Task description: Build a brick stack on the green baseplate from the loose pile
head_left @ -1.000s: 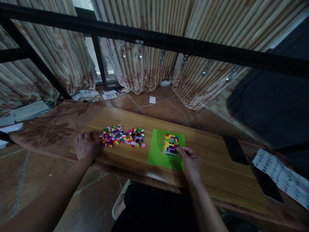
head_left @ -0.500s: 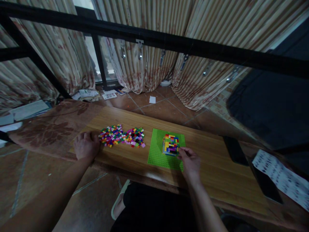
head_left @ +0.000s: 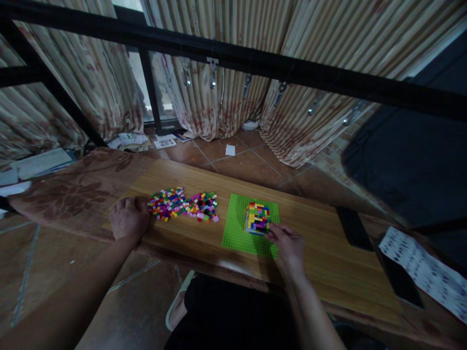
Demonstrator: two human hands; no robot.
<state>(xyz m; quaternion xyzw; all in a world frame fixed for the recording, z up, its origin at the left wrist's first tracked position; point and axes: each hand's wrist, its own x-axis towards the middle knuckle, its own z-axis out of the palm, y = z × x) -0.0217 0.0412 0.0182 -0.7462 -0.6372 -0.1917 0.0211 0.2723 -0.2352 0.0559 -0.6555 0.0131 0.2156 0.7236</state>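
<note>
A small block built of multicoloured toy bricks (head_left: 256, 218) stands on a green studded baseplate (head_left: 233, 233). At its right side is my right hand (head_left: 288, 243), thumb and fingers pinched together against the block's near right corner. Whatever lies between those fingertips is too small and covered to make out. My left hand (head_left: 128, 219) rests on the wooden board, palm down with its fingers laid on the surface. Its thumb side borders a spread of loose coloured bricks (head_left: 168, 204). A second cluster of loose bricks (head_left: 201, 206) joins that spread on the right, near the baseplate.
The long wooden board (head_left: 321, 272) lies on a patterned brown cloth (head_left: 83, 194). To the right are a black phone (head_left: 353, 227), another dark flat object (head_left: 404, 282) and a printed sheet (head_left: 423, 270). A black metal bar (head_left: 233, 51) crosses in front of the curtains.
My right hand's fingertips have shifted slightly at the brick block's right corner. My left hand stays beside the loose bricks. The view has moved a little.
</note>
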